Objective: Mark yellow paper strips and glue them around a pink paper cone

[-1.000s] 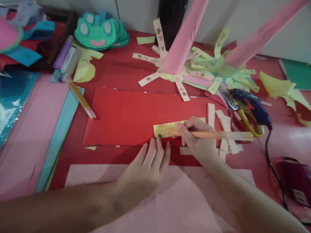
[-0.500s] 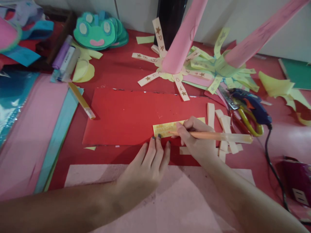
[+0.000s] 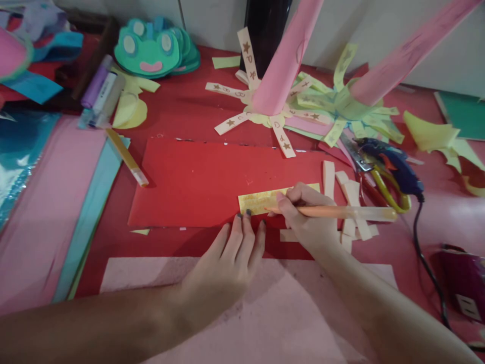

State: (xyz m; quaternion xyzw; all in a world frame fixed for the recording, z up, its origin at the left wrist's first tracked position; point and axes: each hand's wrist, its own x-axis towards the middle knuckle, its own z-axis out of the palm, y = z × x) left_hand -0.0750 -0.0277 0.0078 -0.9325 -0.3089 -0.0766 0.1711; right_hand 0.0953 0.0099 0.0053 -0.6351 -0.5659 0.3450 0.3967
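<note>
My right hand (image 3: 308,215) is closed around an orange marker (image 3: 333,212), whose tip touches a yellow paper strip (image 3: 253,202). Orange-brown colouring shows on the strip's left part. The strip lies on a red sheet (image 3: 189,182). My left hand (image 3: 231,253) rests palm down with its fingers spread, and a fingertip presses the strip's lower left edge. Several pale strips (image 3: 352,194) lie just beyond my right hand. Below the red sheet is a pink sheet (image 3: 280,313), partly under my forearms.
Two pink paper cones (image 3: 278,76) with lettered strips stand at the back. Scissors (image 3: 388,189) and a blue glue gun (image 3: 397,164) with a black cord lie right. A yellow marker (image 3: 128,157), markers and green frog cutouts (image 3: 147,55) are left. A purple object (image 3: 464,278) lies far right.
The orange marker and my right fingers have shifted very slightly to the right along the strip. My left hand stays in place.
</note>
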